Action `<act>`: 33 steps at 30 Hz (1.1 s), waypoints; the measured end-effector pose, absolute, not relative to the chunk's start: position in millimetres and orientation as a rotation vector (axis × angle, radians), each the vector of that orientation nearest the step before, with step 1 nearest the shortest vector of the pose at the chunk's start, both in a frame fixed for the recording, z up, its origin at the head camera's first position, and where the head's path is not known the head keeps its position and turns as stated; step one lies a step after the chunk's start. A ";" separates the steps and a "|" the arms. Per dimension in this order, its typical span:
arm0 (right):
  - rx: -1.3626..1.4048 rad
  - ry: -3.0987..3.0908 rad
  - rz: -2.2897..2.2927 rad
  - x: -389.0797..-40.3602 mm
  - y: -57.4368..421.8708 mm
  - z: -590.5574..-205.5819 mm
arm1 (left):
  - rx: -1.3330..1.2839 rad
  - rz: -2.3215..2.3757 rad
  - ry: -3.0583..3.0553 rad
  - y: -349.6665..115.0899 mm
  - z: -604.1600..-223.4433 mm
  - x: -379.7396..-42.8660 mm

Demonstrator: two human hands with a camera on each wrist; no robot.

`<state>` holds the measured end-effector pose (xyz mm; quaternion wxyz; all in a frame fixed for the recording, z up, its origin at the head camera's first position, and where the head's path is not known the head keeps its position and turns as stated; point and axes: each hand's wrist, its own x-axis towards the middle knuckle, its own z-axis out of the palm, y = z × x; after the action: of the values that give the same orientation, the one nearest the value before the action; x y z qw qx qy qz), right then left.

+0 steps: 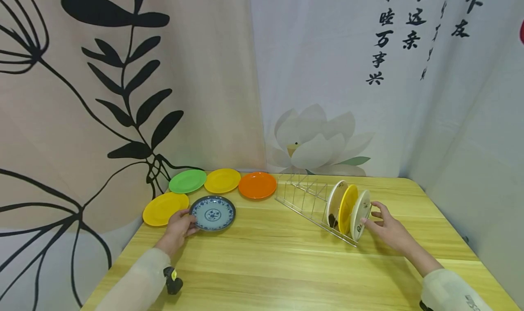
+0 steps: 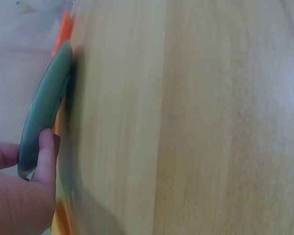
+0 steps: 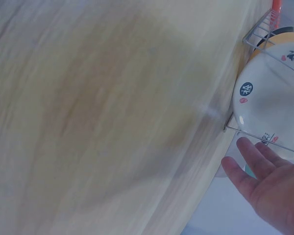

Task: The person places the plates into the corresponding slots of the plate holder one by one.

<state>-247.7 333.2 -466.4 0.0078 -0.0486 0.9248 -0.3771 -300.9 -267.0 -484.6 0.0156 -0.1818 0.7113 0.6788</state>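
My left hand (image 1: 177,230) pinches the left edge of a blue-and-white patterned plate (image 1: 213,213). In the left wrist view that plate (image 2: 46,105) is edge-on, its greenish underside showing, thumb and fingers on either side. On the right, my right hand (image 1: 386,227) is at a white plate (image 1: 360,215) standing last in a wire dish rack (image 1: 315,218). The right wrist view shows this hand's fingers (image 3: 257,164) spread and fairly straight beside the white plate (image 3: 269,98), which bears dark characters and red marks. Whether the thumb touches the plate is unclear.
Upright in the rack are also a yellow plate (image 1: 348,208) and another white plate (image 1: 335,202). Along the back left lie a green plate (image 1: 187,181), two yellow plates (image 1: 222,180) and an orange plate (image 1: 258,185). Curtains (image 1: 213,74) hang behind the wooden table (image 1: 262,261).
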 end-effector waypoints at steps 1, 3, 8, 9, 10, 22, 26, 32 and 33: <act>-0.153 2.893 -1.180 -247.8 333.4 -466.4 | -0.557 2.127 2.198 -266.8 -484.2 -300.5; -0.159 2.895 -1.182 -247.9 333.7 -466.3 | -0.538 2.159 2.166 -266.8 -483.7 -300.1; -0.165 2.894 -1.192 -248.0 334.2 -466.1 | -0.487 2.225 2.092 -267.9 -482.8 -298.5; -0.164 2.893 -1.193 -248.0 334.3 -466.2 | -0.478 2.232 2.083 -267.6 -481.9 -297.6; -0.163 2.894 -1.192 -248.0 334.4 -466.2 | -0.466 2.239 2.074 -267.7 -481.6 -297.4; -0.169 2.890 -1.196 -247.5 335.0 -467.1 | -0.331 2.283 2.027 -257.3 -467.4 -297.1; -0.174 2.889 -1.198 -247.2 334.7 -467.0 | -0.298 2.288 2.025 -254.6 -463.6 -297.0; -0.174 2.882 -1.203 -247.4 334.8 -467.6 | -0.290 2.319 2.027 -249.4 -455.9 -299.7; -0.172 2.882 -1.202 -247.5 334.8 -467.8 | -0.289 2.329 2.024 -248.1 -454.0 -300.3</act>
<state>-247.5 334.8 -467.8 0.0070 -0.0551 0.9215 -0.3843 -300.3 -248.1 -454.0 0.0212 -0.0932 0.6531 0.7512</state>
